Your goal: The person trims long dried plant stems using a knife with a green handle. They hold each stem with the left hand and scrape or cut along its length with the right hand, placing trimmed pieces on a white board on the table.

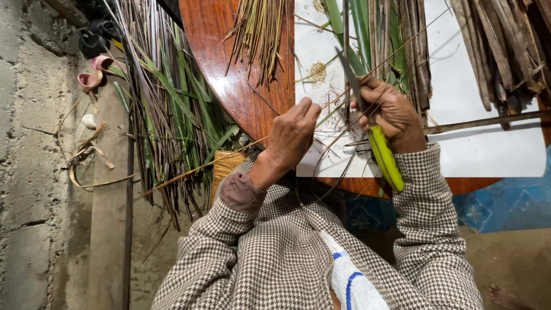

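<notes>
Head view: right hand (390,115) clenched round a knife (376,135) with a yellow-green handle, blade running up and away past the fingertips. Left hand (293,135) pinches a thin leaf rib (229,158); its long axis slants from lower left under the left fingers up to the right past the blade. Stripped ribs (258,34) lie beyond the fingers on the round table (229,86); a big pile of leaves (166,109) left of the left hand looks undone.
</notes>
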